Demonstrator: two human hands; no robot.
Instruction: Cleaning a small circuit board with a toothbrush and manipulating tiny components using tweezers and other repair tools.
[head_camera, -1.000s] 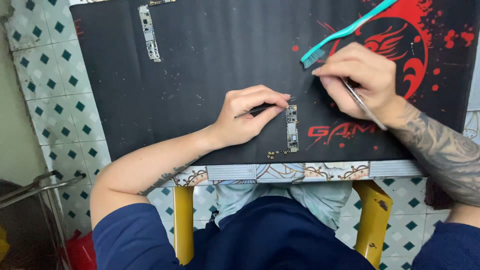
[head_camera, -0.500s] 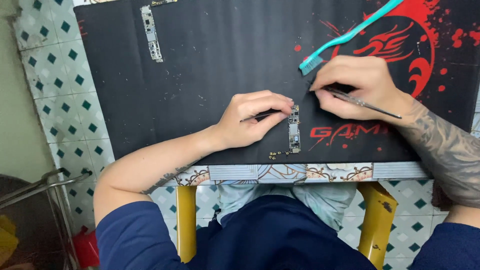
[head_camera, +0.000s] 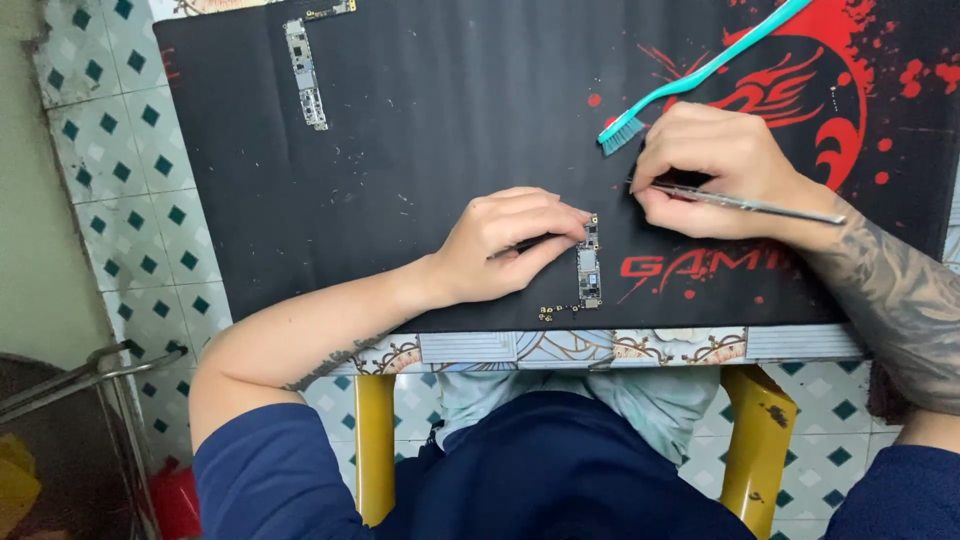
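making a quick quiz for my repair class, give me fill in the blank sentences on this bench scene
1. The left hand steadies the narrow circuit board on the ____ mat.
2. The right hand holds thin metal ____.
3. The toothbrush beside the right hand is ____ in colour.
4. A second circuit board lies at the mat's far ____ corner.

Missing words: black; tweezers; teal; left

Even, soft light falls from above, bright enough to show fine detail on the black desk mat (head_camera: 420, 150). Shadows are faint and short beneath the left hand (head_camera: 505, 245) and right hand (head_camera: 715, 170). No strong glare; focus is sharp throughout, with slight wide-angle bending at the edges
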